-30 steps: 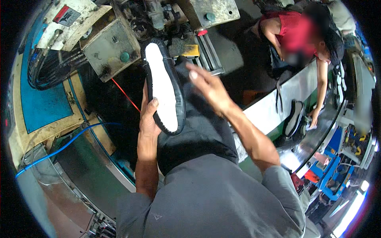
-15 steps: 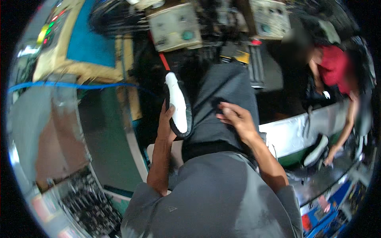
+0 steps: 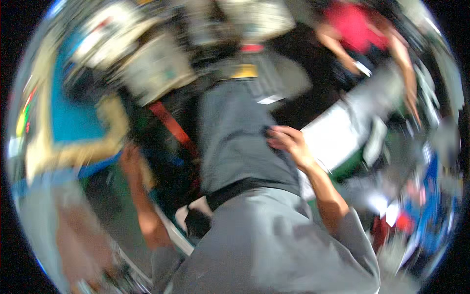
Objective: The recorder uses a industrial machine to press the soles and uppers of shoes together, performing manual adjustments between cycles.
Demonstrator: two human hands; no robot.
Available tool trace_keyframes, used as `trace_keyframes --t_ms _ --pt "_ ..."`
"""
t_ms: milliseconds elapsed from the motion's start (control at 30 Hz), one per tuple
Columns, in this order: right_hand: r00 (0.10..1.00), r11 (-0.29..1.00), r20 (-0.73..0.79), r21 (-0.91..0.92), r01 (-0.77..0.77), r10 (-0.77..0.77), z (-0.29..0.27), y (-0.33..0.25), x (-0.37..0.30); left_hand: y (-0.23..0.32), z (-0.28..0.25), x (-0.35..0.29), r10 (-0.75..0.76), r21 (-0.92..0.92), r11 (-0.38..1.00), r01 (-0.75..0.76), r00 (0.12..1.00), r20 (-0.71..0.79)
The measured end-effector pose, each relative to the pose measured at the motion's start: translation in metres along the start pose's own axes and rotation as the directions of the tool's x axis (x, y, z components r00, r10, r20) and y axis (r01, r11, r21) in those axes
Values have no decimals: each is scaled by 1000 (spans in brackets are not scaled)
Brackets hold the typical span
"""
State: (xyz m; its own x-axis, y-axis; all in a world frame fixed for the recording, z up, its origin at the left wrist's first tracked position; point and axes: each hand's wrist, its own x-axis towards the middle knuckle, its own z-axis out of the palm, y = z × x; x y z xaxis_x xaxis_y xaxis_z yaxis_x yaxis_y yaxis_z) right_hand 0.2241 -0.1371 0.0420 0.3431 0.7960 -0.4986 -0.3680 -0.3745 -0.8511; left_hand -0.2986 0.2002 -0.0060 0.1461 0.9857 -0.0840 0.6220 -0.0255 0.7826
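My left hand [image 3: 129, 159] reaches out to the left, near the cream edge of a blue-topped table [image 3: 78, 117]. It is smeared by motion, so its fingers and anything in them cannot be made out. Over my dark grey trousers [image 3: 240, 132] my right hand [image 3: 290, 142] is held with its fingers curled together. A small dark spot shows at its fingertips, too blurred to name. The white shoe piece with a dark rim is nowhere visible now.
Ahead are pale control boxes [image 3: 156, 68] and a slanting red bar [image 3: 171, 127]. On the right runs a shiny metal ledge [image 3: 328, 132], with a blurred whitish shoe-like piece [image 3: 375, 142] beyond it. A person in red [image 3: 355, 27] works at the far right.
My left hand has swung left, away from my lap, and the white shoe piece it held is out of sight. My view has turned left. My right hand stays curled near my thigh.
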Motion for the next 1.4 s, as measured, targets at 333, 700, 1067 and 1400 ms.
trace_keyframes --t_ms 333,700,1067,1400 --pt "238 978 -953 160 -132 188 -260 162 -235 252 332 -111 234 -556 749 361 640 732" --pt "-139 841 -830 533 90 541 -282 235 -164 263 333 -120 135 -367 885 288 593 793" --pt "510 478 -782 623 619 359 -141 176 -248 307 387 -164 272 -385 875 292 361 892" --pt "851 951 -476 -300 78 -220 -25 14 -132 365 406 -125 119 -531 446 721 541 833"
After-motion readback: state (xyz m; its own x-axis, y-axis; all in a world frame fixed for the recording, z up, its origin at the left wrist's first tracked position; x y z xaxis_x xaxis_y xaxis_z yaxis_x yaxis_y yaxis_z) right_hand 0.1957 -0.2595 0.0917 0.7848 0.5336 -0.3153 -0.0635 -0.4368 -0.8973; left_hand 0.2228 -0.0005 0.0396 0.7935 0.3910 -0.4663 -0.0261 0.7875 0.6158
